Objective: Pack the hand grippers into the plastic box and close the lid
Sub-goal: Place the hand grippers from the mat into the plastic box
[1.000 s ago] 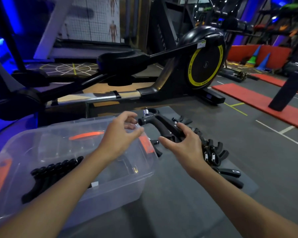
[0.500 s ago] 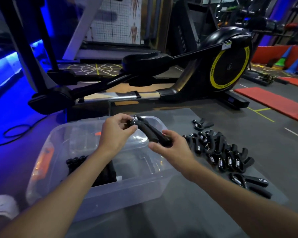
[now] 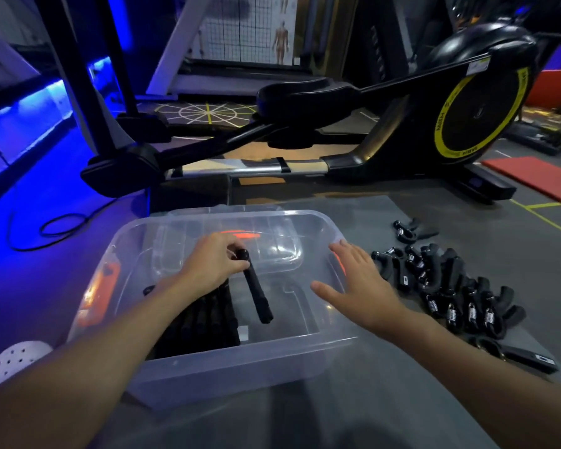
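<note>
Both hands held the hand gripper (image 3: 256, 293) a moment ago. Now the right hand (image 3: 360, 286) has let go and floats open, fingers straight, over the edge of the plastic box (image 3: 240, 361). The left hand (image 3: 212, 267) pinches the gripper's top and lowers it inside, beside the packed row (image 3: 201, 319) under its wrist, so they fit neatly. A pile of grippers (image 3: 450, 286) waits just right of the open hand.

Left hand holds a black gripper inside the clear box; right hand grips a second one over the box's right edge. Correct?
Not quite: in the head view the right hand is open and empty over the right edge of the clear box. The left hand does hold a black gripper inside it.
</note>
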Tool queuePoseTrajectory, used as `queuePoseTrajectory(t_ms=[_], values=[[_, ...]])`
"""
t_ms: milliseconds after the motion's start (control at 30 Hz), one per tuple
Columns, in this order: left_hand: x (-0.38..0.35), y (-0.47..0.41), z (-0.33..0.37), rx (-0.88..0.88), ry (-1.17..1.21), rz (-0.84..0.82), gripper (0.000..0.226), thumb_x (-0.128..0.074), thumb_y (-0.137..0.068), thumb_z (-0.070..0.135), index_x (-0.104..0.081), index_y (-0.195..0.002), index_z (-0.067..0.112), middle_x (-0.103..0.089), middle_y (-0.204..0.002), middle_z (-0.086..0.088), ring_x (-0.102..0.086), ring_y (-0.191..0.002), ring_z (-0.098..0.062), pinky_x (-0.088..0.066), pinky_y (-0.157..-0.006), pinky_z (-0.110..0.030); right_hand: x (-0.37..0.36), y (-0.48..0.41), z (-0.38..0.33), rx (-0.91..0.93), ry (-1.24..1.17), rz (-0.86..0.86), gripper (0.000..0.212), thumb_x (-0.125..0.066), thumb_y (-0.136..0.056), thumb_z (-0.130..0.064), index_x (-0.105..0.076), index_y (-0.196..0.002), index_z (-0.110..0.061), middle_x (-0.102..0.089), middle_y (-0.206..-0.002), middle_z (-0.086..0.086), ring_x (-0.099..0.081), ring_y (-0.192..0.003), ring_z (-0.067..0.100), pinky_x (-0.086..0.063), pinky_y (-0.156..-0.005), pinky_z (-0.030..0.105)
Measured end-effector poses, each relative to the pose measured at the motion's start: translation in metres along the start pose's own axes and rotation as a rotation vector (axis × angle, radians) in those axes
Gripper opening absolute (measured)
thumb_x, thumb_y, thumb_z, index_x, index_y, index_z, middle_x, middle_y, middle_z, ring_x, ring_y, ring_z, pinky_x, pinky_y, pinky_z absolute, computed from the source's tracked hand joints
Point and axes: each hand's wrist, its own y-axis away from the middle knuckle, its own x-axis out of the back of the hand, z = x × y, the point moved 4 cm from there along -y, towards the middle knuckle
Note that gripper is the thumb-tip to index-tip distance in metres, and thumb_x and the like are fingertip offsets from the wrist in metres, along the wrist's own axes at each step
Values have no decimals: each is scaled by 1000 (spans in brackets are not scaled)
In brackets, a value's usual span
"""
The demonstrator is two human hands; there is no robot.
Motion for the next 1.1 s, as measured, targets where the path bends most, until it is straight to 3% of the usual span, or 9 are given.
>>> queuePoseTrajectory(t_ms=[100, 200, 300, 500, 700, 967, 1100], values=[[-6, -6, -9, -18, -88, -60, 12, -83, -70, 17, -72, -72, 22, -64, -68, 13, -60, -64, -2, -44, -62, -24, -1, 0, 0, 0, -5, 17, 79, -57, -86, -59, -24, -151, -28, -14, -161, -12, -4, -148, 5, -28, -115, 42], [-11, -11, -17, -18, -163, -118, 13, -84, -69, 18, -72, -75, 18, -62, -67, 11, -56, -63, -3, -40, -59, -24, 0, -1, 0, 8, 12, 20, 78, -57, -86, -58, -25, -150, -27, -15, -161, -12, -5, -148, 5, -28, -114, 42], [-17, -13, -26, 7, -235, -179, 14, -83, -72, 22, -74, -82, 16, -68, -77, 4, -61, -72, -11, -50, -68, -31, -1, -1, 0, 15, 5, 36, 79, -58, -86, -57, -25, -150, -26, -16, -161, -11, -6, -148, 6, -29, -115, 43], [-27, -7, -48, 49, -318, -281, 15, -81, -74, 24, -74, -87, 18, -70, -86, 1, -64, -82, -17, -52, -77, -33, -1, -1, 1, 24, 4, 37, 78, -57, -87, -56, -25, -150, -26, -16, -161, -11, -7, -148, 6, -30, -115, 42], [-32, -4, -54, 78, -325, -295, 17, -78, -79, 25, -68, -92, 19, -66, -94, 0, -62, -89, -20, -50, -80, -34, -2, -1, 2, 24, 1, 51, 76, -57, -87, -56, -25, -150, -27, -17, -160, -12, -8, -147, 5, -32, -113, 45], [-30, -4, -55, 74, -305, -278, 14, -75, -81, 25, -67, -90, 20, -66, -93, 3, -63, -91, -19, -51, -82, -34, -3, -2, 3, 53, 1, 66, 75, -57, -87, -54, -26, -150, -25, -20, -160, -11, -9, -148, 5, -29, -114, 39], [-21, -4, -43, 61, -243, -217, 21, -72, -82, 24, -68, -101, 18, -64, -102, 4, -61, -100, -16, -47, -88, -29, -3, -2, 3, 54, -18, 69, 73, -58, -89, -50, -27, -149, -24, -22, -159, -10, -13, -147, 7, -29, -114, 38]])
